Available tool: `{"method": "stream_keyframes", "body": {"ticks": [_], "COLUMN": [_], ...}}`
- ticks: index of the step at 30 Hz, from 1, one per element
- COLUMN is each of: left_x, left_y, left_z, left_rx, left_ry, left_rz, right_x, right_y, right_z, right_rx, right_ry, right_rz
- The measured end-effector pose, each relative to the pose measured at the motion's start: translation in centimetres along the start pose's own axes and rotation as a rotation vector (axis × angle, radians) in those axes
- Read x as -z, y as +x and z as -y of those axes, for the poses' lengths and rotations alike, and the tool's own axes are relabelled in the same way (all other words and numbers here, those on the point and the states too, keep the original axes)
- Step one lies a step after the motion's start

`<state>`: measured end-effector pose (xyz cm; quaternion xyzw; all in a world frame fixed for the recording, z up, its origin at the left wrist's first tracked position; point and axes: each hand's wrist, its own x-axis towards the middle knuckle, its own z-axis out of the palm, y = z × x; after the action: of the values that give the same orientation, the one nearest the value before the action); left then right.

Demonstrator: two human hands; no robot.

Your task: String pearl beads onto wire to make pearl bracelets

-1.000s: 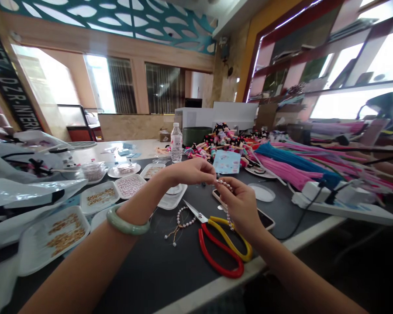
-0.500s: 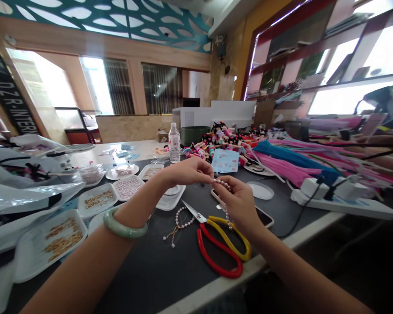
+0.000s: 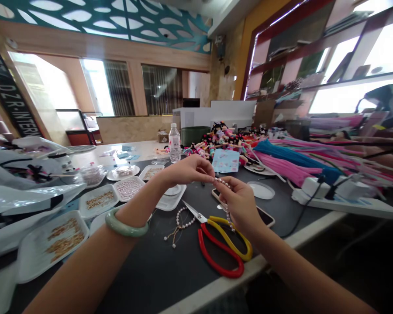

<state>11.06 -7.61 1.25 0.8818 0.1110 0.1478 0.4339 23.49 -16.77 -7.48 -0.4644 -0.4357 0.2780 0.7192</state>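
Observation:
Between my two hands runs a string of pearly beads (image 3: 222, 183), its lower end dangling below my right palm. My left hand (image 3: 193, 169) pinches one end with thumb and fingertips; a green bangle (image 3: 126, 224) circles that wrist. Closed around the beads, my right hand (image 3: 239, 200) hides part of the string. Below, on the dark table mat, lies a beaded bracelet (image 3: 185, 220) with tasselled cord ends. Scissors (image 3: 221, 248) with one red and one yellow handle rest beside it, blades partly apart. Behind my right hand a phone (image 3: 265, 216) lies flat, partly covered.
Trays of gold pieces (image 3: 22, 261) and pink beads (image 3: 118, 185) stand at the left near plastic bags (image 3: 29, 187). A water bottle (image 3: 174, 144), a heap of small dolls (image 3: 221, 135) and a blue card (image 3: 225, 161) are farther back. At the right sits a power strip (image 3: 347, 203).
Both hands keep their hold on the bead string and have barely moved. The view has shifted very slightly, and the right-hand fingers have adjusted a little.

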Motion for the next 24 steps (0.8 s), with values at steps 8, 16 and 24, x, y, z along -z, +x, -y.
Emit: {"method": "stream_keyframes", "body": {"ticks": [8,16,24], "left_x": [0.4,0.6,0.7], "left_y": [0.0,0.3,0.2], "left_z": [0.3,1.1,1.0], "left_rx": [0.006,-0.021,-0.035], "left_ry": [-0.037,0.020,0.089], "left_rz": [0.031,0.021,0.030], "right_x": [-0.2,-0.2,-0.3], "right_y": [0.1,0.0,0.0], "right_z": [-0.1,0.3,0.1], "right_rx": [-0.058,-0.073,-0.084], "right_ry": [0.069,0.111,0.105], "right_rz": [-0.007,0.002,0.009]}}
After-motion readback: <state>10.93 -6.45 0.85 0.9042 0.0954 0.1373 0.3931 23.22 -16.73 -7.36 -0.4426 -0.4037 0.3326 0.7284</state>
